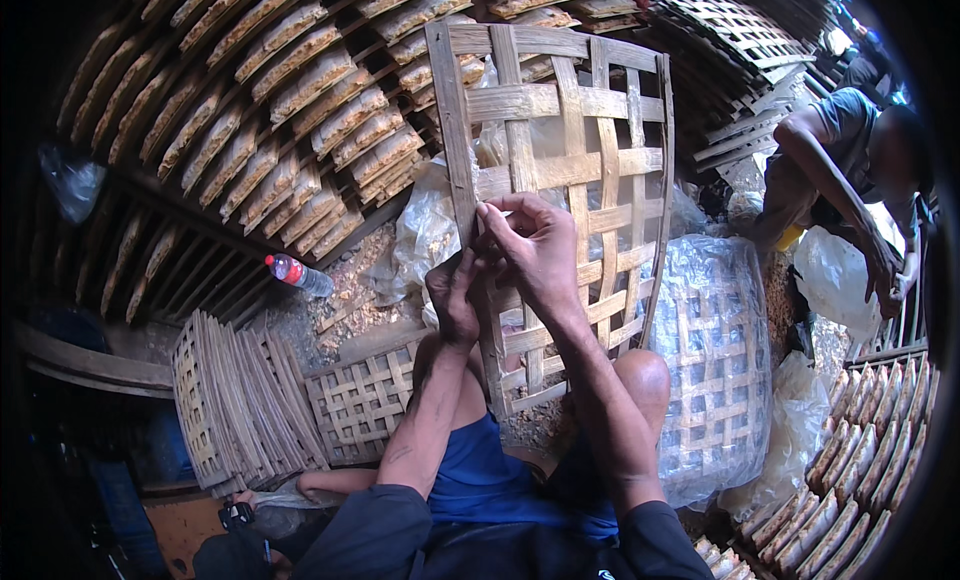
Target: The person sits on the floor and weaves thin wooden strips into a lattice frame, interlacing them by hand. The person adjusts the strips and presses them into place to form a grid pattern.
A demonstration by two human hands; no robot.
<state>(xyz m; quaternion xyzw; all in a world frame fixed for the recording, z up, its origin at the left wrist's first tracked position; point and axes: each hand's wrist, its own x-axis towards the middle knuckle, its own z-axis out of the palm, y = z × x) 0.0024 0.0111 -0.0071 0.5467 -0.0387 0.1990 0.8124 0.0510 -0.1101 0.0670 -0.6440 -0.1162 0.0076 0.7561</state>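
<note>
An upright woven bamboo rack (590, 160) stands in front of me between my knees, its left side rail toward me. My left hand (452, 295) is closed on that rail below its middle. My right hand (532, 245) is just above and to the right, thumb and forefinger pinched at the same rail; whether they hold a small tie or just the wood is too small to make out. Beside my right knee lies a plastic-wrapped woven rack (710, 370). Stacked racks (230, 400) and a flat one (360, 395) are at my left.
Rows of filled racks (300, 80) fill the back, with more (850, 460) at lower right. A red-capped bottle (310, 280) lies left of centre. A co-worker (820, 160) bends at right. Another person's arm (335, 485) shows at lower left. Crumpled plastic (425, 230) lies behind my rack.
</note>
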